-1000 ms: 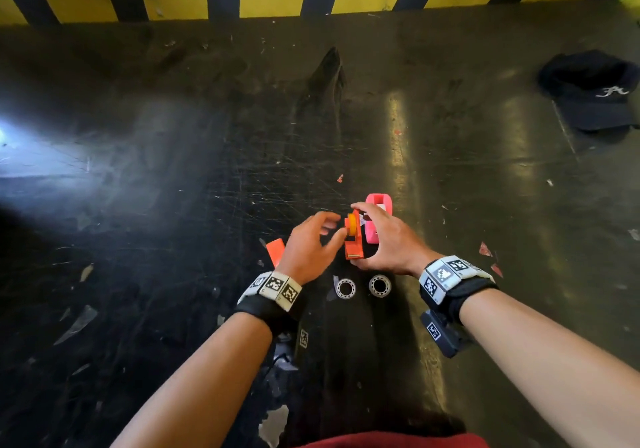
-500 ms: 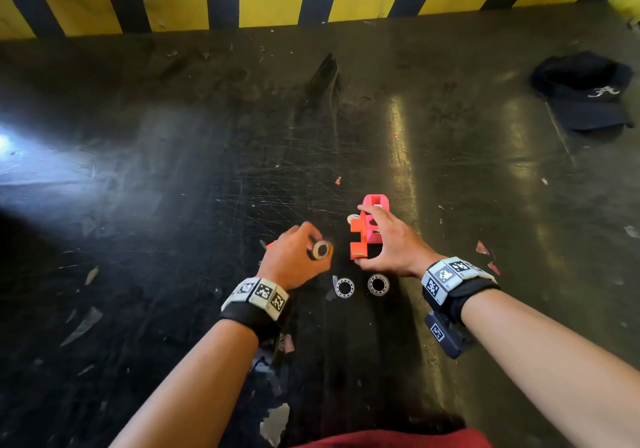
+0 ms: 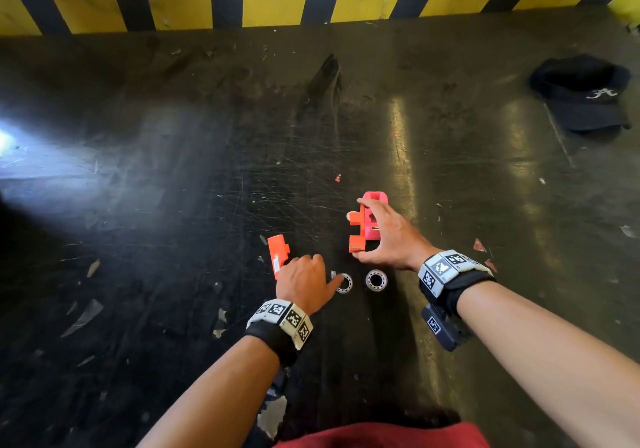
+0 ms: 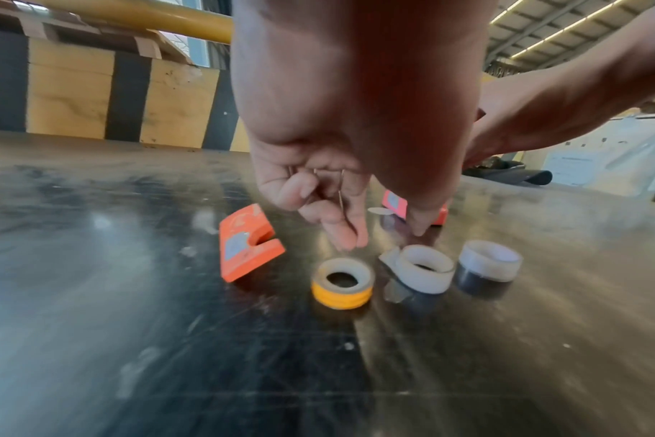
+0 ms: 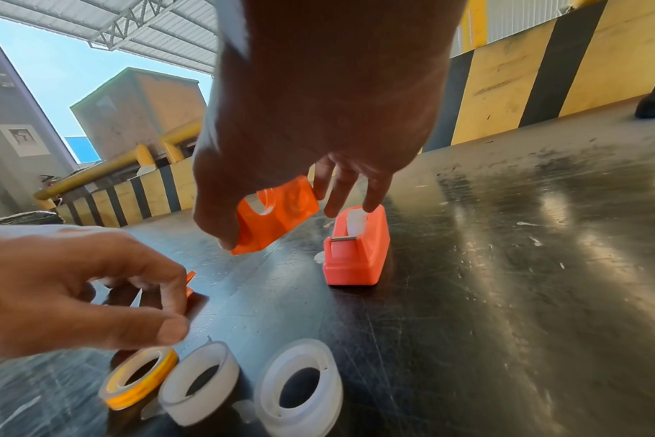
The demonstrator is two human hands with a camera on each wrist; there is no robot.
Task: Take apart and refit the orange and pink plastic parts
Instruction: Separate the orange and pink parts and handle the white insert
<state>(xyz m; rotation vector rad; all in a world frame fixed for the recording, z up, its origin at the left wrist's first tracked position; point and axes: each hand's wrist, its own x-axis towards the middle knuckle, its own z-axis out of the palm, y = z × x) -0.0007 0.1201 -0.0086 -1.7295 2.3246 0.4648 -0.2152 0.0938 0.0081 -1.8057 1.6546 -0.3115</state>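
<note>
My right grip (image 3: 388, 236) pinches the orange shell (image 5: 277, 213) clear for refitting; my left grip (image 3: 304, 281), loose and empty, hovers over the yellow roll (image 4: 343, 282).

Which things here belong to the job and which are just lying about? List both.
Job: orange part in the right hand, loose orange half, pink dispenser, yellow tape roll, white roll, second white roll.
Lying about: black cap, red scraps.
</note>
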